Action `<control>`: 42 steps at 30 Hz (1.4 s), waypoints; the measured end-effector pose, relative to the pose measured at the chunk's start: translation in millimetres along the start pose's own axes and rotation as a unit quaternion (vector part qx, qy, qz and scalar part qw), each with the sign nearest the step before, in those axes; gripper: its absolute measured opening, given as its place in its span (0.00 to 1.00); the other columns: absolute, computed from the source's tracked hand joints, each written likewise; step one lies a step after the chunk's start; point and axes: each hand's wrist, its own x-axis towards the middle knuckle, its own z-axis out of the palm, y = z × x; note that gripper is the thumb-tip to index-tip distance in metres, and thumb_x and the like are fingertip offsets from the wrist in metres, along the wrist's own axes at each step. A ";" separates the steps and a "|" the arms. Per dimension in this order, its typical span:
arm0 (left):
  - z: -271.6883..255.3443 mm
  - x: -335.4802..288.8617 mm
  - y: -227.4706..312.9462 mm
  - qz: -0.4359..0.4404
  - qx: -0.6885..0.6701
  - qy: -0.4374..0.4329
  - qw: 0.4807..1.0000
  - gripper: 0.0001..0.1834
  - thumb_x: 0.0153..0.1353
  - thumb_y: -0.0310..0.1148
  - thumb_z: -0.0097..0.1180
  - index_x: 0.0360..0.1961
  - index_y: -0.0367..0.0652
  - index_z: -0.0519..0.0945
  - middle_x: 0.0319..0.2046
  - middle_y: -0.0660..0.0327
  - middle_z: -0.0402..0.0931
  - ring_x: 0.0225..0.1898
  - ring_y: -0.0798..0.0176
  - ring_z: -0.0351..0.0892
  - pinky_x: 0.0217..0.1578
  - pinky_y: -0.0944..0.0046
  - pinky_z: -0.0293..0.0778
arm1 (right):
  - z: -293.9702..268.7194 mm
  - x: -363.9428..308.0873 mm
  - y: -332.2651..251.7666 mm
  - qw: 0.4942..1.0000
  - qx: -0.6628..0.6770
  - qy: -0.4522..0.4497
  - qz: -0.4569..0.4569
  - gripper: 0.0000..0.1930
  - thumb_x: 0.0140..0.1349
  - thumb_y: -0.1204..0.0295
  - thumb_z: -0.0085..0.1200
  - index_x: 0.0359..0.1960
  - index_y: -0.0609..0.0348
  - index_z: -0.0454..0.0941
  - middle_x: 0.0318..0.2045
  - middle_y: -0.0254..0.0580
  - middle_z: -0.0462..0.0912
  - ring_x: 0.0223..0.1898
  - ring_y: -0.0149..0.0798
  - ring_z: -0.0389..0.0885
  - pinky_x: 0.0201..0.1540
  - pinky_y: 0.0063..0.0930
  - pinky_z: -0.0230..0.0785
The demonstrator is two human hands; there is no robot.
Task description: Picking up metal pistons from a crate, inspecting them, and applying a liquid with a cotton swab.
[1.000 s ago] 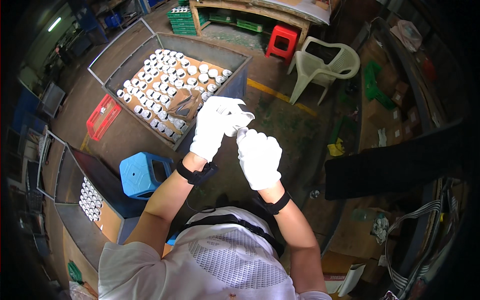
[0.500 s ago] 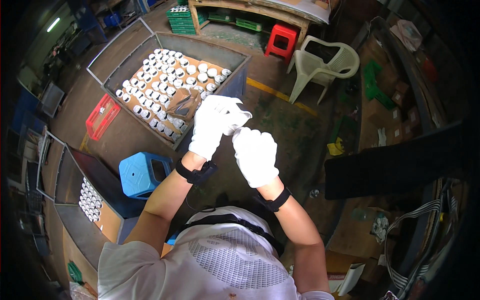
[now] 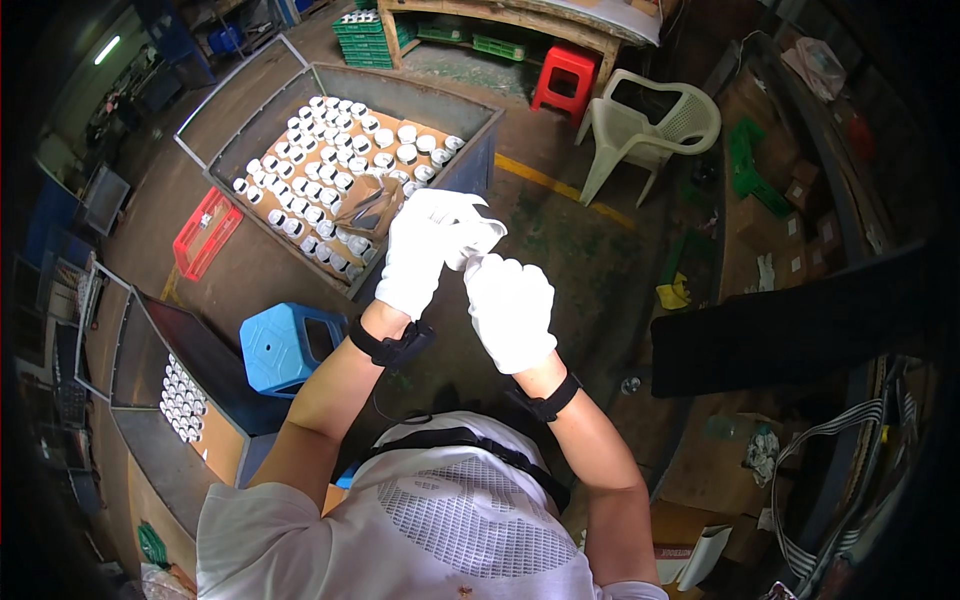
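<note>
My left hand (image 3: 420, 245), in a white glove, is held out in front of me with its fingers curled over. Close against it is my right hand (image 3: 510, 312), also white-gloved and closed, its knuckles up. Where the fingers meet, a pale shape shows under the left fingers, but the glare on the gloves hides what it is. Beyond the left hand stands a large metal bin (image 3: 410, 85) with a cardboard layer. Rows of short white cylindrical parts with dark bands (image 3: 325, 170) stand on it, beside a small open cardboard box (image 3: 368, 205).
At left are a blue stool (image 3: 275, 348), a red crate (image 3: 207, 235) and a second metal bin (image 3: 150, 460) with similar parts. A pale plastic chair (image 3: 640, 130) and red stool (image 3: 565, 75) stand ahead. Right, a dark panel (image 3: 760, 350) juts out before shelving with a green crate (image 3: 745, 160).
Both hands stay together in almost the same place. The fingers of my left hand shift very slightly; the rest of the scene looks unchanged.
</note>
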 end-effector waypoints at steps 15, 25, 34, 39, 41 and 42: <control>-2.7 -2.3 -3.4 -0.024 0.003 -0.001 1.000 0.12 0.57 0.26 0.65 0.41 0.36 0.81 0.36 0.63 0.83 0.37 0.73 0.80 0.38 0.73 0.75 | 0.1 -4.8 2.5 1.000 0.012 0.001 -0.015 0.05 0.52 0.72 0.56 0.23 0.52 0.71 0.17 0.39 0.69 0.19 0.40 0.71 0.19 0.35 0.62; -1.7 -0.8 -4.1 -0.035 -0.015 -0.007 0.999 0.11 0.57 0.23 0.64 0.42 0.36 0.81 0.36 0.63 0.82 0.36 0.73 0.79 0.40 0.72 0.75 | -3.3 -1.1 5.8 0.999 0.026 -0.007 -0.026 0.05 0.54 0.72 0.55 0.23 0.51 0.72 0.17 0.38 0.69 0.19 0.40 0.70 0.19 0.35 0.62; -6.9 2.4 -10.5 -0.032 -0.037 -0.018 0.999 0.11 0.59 0.22 0.60 0.44 0.36 0.81 0.36 0.63 0.82 0.37 0.72 0.79 0.41 0.72 0.75 | -1.0 0.1 10.3 0.999 0.036 -0.006 -0.030 0.06 0.55 0.72 0.56 0.23 0.52 0.72 0.17 0.39 0.70 0.19 0.39 0.71 0.18 0.35 0.62; -19.0 5.6 -22.0 0.001 0.022 -0.060 0.998 0.11 0.66 0.30 0.53 0.46 0.37 0.78 0.43 0.57 0.81 0.41 0.68 0.81 0.44 0.68 0.77 | 9.6 -4.0 17.9 0.998 0.050 -0.028 -0.035 0.03 0.55 0.72 0.57 0.26 0.51 0.76 0.18 0.37 0.70 0.20 0.38 0.70 0.22 0.34 0.62; -23.2 6.4 -22.9 0.017 0.057 -0.085 0.995 0.14 0.70 0.37 0.50 0.48 0.36 0.76 0.48 0.52 0.80 0.44 0.64 0.82 0.46 0.64 0.78 | 10.2 -6.3 22.0 0.997 0.052 -0.030 -0.044 0.03 0.53 0.72 0.57 0.27 0.52 0.75 0.19 0.39 0.71 0.21 0.39 0.71 0.22 0.35 0.63; -23.8 6.9 -22.5 -0.013 0.021 -0.083 0.996 0.14 0.70 0.37 0.50 0.48 0.37 0.75 0.48 0.52 0.81 0.44 0.64 0.81 0.46 0.64 0.78 | 10.5 -7.0 23.9 0.997 0.053 -0.032 -0.052 0.04 0.51 0.71 0.57 0.27 0.53 0.75 0.20 0.40 0.72 0.23 0.40 0.72 0.22 0.35 0.63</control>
